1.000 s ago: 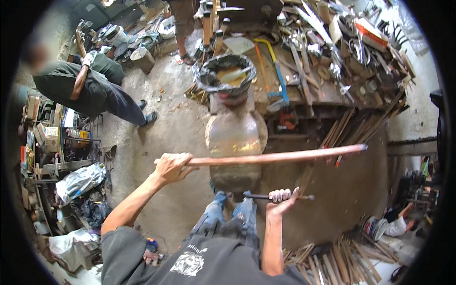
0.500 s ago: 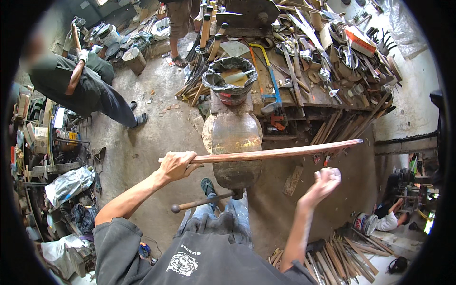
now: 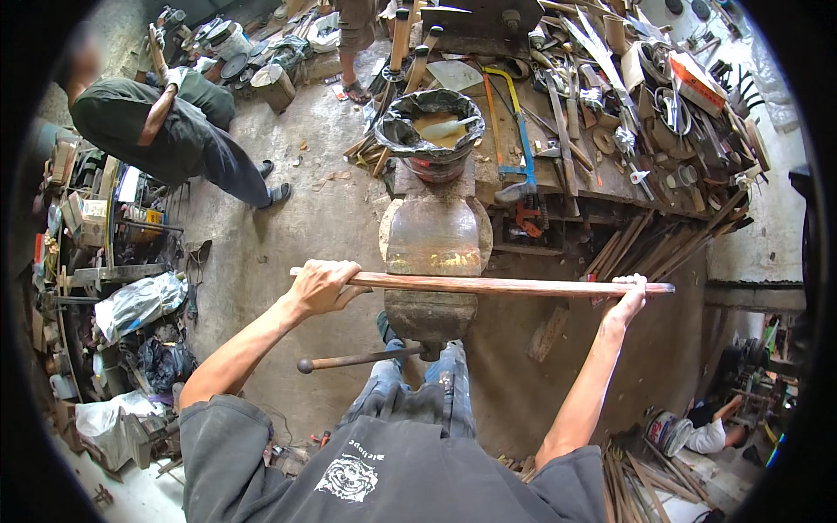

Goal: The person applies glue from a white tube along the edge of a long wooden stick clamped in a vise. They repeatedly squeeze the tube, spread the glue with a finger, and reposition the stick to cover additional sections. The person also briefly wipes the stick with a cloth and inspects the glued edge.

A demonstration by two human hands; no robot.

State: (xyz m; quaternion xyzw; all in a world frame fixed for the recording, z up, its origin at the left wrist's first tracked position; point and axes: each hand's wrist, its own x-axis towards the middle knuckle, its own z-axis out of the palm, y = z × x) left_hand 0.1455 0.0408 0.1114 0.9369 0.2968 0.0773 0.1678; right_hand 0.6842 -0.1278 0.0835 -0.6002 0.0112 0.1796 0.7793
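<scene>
A long reddish-brown wooden stick (image 3: pixel 488 285) lies level across the front of me, over the jaws of a large bench vise (image 3: pixel 432 240). My left hand (image 3: pixel 324 287) is wrapped round the stick near its left end. Close to its dark-tipped right end, my right hand (image 3: pixel 629 298) is closed on it too. Whether the stick touches the vise jaws I cannot tell. Below the jaws the vise's bar handle (image 3: pixel 366 358) sticks out to the left, with a ball at its end.
Behind the vise stands a bucket (image 3: pixel 431 131) lined with black plastic. A blue hacksaw (image 3: pixel 521 139) lies on the cluttered workbench (image 3: pixel 641 187). One person (image 3: pixel 166 122) stands at the far left, another's legs (image 3: pixel 353 48) show at the back. Wood strips (image 3: pixel 641 488) lie at lower right.
My right hand has come up and closed on the stick near its right end. The stick's right end has dropped, so it lies more level. The view has shifted slightly.
</scene>
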